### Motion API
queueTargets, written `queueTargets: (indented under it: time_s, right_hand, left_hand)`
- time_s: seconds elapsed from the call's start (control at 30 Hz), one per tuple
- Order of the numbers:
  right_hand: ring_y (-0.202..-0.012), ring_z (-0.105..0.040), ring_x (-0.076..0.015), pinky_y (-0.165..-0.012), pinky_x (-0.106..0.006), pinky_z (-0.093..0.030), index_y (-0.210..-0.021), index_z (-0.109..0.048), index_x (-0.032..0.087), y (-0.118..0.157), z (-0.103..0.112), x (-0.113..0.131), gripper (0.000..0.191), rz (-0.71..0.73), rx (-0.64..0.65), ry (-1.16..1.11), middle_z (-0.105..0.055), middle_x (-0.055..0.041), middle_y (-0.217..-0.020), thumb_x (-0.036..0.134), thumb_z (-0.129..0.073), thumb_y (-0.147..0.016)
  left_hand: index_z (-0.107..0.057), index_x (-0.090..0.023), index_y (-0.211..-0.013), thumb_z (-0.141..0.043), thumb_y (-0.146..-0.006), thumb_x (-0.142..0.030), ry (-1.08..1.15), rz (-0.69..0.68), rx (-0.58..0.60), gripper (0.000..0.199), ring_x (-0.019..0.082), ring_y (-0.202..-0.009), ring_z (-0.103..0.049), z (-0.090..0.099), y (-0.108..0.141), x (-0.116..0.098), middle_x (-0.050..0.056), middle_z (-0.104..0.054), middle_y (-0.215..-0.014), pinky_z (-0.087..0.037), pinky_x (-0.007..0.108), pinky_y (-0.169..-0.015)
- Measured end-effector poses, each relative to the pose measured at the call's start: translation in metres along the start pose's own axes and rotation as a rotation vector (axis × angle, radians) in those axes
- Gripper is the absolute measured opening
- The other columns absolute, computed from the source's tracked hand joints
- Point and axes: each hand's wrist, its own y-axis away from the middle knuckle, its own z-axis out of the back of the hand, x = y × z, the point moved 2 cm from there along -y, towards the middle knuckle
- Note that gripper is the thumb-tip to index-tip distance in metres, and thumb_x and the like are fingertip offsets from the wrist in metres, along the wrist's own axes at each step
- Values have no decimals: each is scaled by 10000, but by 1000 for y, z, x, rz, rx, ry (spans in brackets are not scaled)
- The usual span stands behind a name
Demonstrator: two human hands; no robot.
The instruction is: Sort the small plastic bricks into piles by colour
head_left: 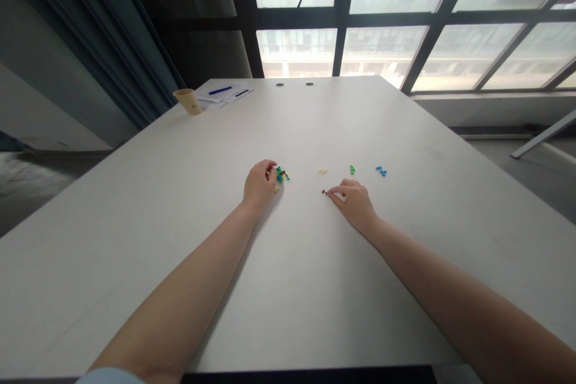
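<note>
Just right of the frame's centre, the person's right hand (353,199) brings thumb and forefinger nearly together at small dark pieces (323,192); whether it grips one cannot be told. Placing these apart seems the step in hand, and the next move calls for precise fingertips. Left of centre, the left hand (260,183) curls at a mixed pile (281,175), its hold unclear. Slightly farther, toward the right, lie separate yellow pieces (323,171), green pieces (352,170) and blue pieces (381,171). A cup (189,103) stands upper left.
</note>
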Motion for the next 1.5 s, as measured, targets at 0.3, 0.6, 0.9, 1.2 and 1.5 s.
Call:
queueTargets:
  time_s: [0.3,0.6,0.9,1.2,1.5]
  right_hand:
    - [-580,-413,-124,-599,-253,-332,-582,-504,185,9,33,22,298,60,-130,-294,-439,2,-563,284,-412,-848]
    - [-518,-300,-95,-536,-246,-221,-513,-354,189,29,23,51,301,401,358,-180,-341,36,-511,223,-447,-798]
    - [-512,-313,-94,-530,-232,-228,-511,-387,187,27,21,49,307,354,355,-206,-375,30,-516,238,-444,-809]
    - [-509,-322,-93,-532,-229,-248,-526,-403,188,26,22,48,315,322,275,-187,-379,31,-517,258,-441,-831]
    - [-665,-520,-134,-642,-259,-414,-885,-647,207,15,29,35,155,132,-154,-282,-556,-13,-672,295,-537,-818]
  left_hand:
    - [-633,-189,-928,-398,-804,-150,-182,-112,49,268,201,-906,-524,-7,3,2,66,-617,-928,-395,333,-814]
    - [-697,-299,-856,-509,-812,-273,-375,-264,204,194,240,-953,-489,-14,9,-5,46,-612,-1006,-330,390,-752]
    - [-667,-230,-828,-446,-838,-230,-429,-343,231,221,244,-972,-478,-15,11,-14,76,-623,-993,-330,398,-771]
    - [-584,-168,-859,-419,-827,-194,-90,-372,209,171,188,-836,-533,-18,15,-24,70,-621,-841,-391,334,-807]
    - [-592,-179,-793,-511,-766,-207,427,-184,305,90,111,-673,-526,-29,46,-62,10,-617,-743,-412,233,-641]
